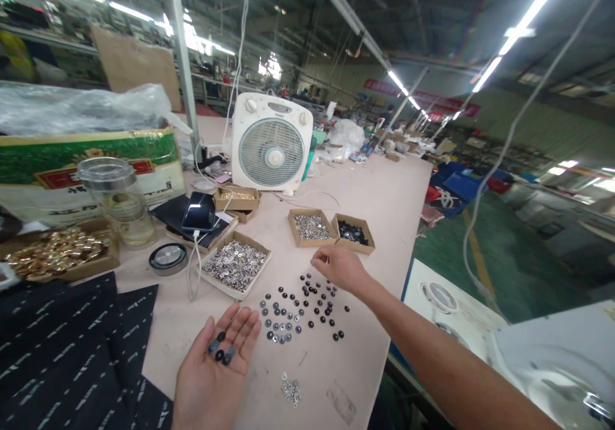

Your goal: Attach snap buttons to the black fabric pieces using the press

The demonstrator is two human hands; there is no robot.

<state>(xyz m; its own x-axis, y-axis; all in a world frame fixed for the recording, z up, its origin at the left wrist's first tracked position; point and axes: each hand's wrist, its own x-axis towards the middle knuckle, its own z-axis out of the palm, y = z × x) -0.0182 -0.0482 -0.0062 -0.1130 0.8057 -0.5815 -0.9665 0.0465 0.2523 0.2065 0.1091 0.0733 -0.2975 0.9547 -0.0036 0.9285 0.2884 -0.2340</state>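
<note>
My left hand [218,363] is palm up and cupped, with several black snap buttons [220,355] lying in it. My right hand [339,267] reaches over the table, thumb and fingertips pinched together; whatever is between them is too small or hidden to make out. Just below it, many round black snap caps [311,324] are scattered on the tabletop, some showing a grey metal underside. Nearer to me lies a small heap of silver snap parts [291,390]. Beyond my right hand stand a carton tray of silver parts [294,238] and a carton tray of black caps [369,247].
A larger tray of silver parts [214,279] stands left of centre. Behind are a white box fan [272,141] and a phone [198,212] with a cable. Leftward are a jar [122,209], a tray of gold parts [113,260] and dark printed fabric [72,353]. A white machine [552,347] stands right.
</note>
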